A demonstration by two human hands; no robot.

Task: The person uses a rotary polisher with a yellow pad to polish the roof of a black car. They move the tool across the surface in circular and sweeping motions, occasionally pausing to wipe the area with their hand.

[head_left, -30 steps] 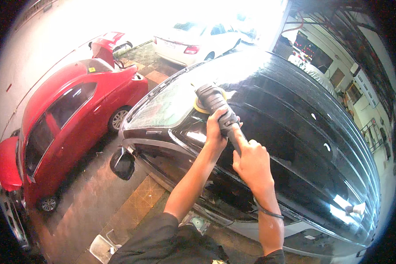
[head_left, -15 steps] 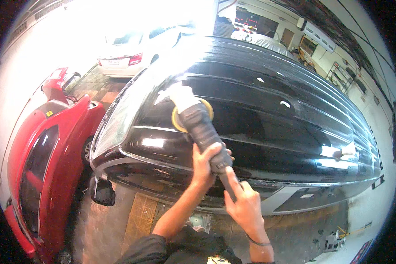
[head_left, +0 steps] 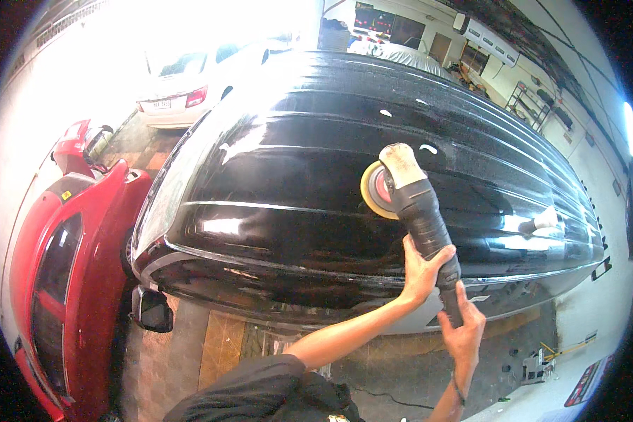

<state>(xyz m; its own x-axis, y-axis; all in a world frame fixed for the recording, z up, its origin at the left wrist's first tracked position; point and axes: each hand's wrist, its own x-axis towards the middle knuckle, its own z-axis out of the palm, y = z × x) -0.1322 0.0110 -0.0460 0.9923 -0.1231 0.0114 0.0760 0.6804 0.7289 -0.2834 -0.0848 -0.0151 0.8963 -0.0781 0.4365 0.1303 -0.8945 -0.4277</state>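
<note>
Both my hands hold a rotary polisher [head_left: 423, 214] with a black taped body, a pale worn head and a yellow pad [head_left: 374, 190]. My left hand [head_left: 423, 271] wraps round the middle of its body. Behind it, my right hand [head_left: 464, 327] grips the rear end of the handle. The polisher is over the glossy black roof [head_left: 295, 172] of a large vehicle. Its pad is tilted, with its edge facing the roof; whether it touches I cannot tell. Small white blobs [head_left: 429, 149] lie on the roof beyond the polisher's head.
A white-and-dark object [head_left: 539, 222] rests toward the roof's right end. The vehicle's side mirror [head_left: 152, 309] sticks out at lower left. A red car [head_left: 84, 267] stands at left, a white car [head_left: 179, 88] behind. A dark cable [head_left: 394, 401] lies on the floor.
Both hands have carried the polisher to the right across the roof. Its pad has tipped, now showing more of its side. My view has shifted slightly as well.
</note>
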